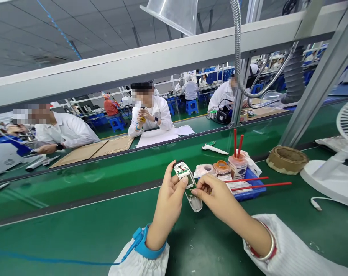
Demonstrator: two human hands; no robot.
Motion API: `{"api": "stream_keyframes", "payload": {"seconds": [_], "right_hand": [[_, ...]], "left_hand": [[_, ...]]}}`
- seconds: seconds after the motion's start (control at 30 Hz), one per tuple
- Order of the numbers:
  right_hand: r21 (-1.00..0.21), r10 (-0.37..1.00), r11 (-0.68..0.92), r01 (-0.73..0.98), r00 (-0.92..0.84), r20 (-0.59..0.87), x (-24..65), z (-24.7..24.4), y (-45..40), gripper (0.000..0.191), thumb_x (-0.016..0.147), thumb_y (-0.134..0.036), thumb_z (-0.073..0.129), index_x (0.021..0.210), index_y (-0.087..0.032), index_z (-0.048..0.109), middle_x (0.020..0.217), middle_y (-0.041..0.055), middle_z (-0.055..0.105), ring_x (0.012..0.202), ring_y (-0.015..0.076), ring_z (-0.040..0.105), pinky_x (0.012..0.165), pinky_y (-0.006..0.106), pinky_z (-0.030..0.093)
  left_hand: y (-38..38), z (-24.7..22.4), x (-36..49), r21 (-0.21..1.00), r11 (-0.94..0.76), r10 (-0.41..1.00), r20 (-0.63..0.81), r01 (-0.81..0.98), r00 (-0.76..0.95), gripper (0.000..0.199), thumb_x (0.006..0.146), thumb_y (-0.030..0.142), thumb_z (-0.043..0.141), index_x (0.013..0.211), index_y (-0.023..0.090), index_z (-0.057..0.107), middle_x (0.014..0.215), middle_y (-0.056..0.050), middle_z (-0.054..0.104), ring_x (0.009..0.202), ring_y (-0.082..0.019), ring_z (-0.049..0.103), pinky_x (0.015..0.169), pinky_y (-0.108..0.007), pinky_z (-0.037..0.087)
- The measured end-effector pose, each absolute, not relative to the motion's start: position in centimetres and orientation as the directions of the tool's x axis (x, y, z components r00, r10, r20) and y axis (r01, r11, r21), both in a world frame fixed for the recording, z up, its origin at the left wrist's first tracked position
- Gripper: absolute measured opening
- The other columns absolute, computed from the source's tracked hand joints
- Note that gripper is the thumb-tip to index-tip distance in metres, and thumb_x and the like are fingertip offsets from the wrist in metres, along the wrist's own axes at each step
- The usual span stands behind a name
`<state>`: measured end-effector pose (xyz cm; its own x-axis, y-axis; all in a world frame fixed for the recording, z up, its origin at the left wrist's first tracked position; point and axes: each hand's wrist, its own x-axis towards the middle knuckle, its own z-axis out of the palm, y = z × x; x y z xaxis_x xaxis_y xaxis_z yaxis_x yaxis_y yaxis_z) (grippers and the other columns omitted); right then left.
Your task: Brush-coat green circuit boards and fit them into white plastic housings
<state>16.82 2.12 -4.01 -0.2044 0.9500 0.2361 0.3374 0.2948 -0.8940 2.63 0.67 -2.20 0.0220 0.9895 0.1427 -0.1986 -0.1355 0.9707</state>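
Note:
A white handheld device (194, 204) with its inside showing, green circuit board and wiring included, is held tilted above the green bench. My left hand (171, 193) grips its upper part, thumb across the front and fingers behind. At the device's lower right edge, my right hand (212, 191) has thumb and forefinger pinched together against the board; anything between those fingertips is too small to tell. A blue strap with a cord circles my left wrist.
Right of the hands, a blue tray (250, 193) holds small jars (237, 166) and red sticks. Beyond lies a white part (215, 148) on the green belt. A tape roll (287, 158) and white fan (323, 174) stand at right. People in white coats sit across.

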Motion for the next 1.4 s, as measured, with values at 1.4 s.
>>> {"api": "stream_keyframes", "payload": {"seconds": [1.4], "right_hand": [[-0.962, 0.918, -0.162, -0.22, -0.392, -0.065, 13.6, -5.5, -1.2, 0.046, 0.077, -0.064, 0.05, 0.074, -0.018, 0.044, 0.051, -0.0023, 0.056, 0.035, 0.0076, 0.046, 0.034, 0.017, 0.029]], "left_hand": [[0.7, -1.5, 2.5, 0.963, -0.067, 0.996, 0.082, -0.261, 0.046, 0.064, 0.073, 0.026, 0.07, 0.128, 0.016, 0.038, 0.084, -0.008, 0.071, 0.082, -0.02, 0.067, 0.073, -0.027, 0.049]]}}
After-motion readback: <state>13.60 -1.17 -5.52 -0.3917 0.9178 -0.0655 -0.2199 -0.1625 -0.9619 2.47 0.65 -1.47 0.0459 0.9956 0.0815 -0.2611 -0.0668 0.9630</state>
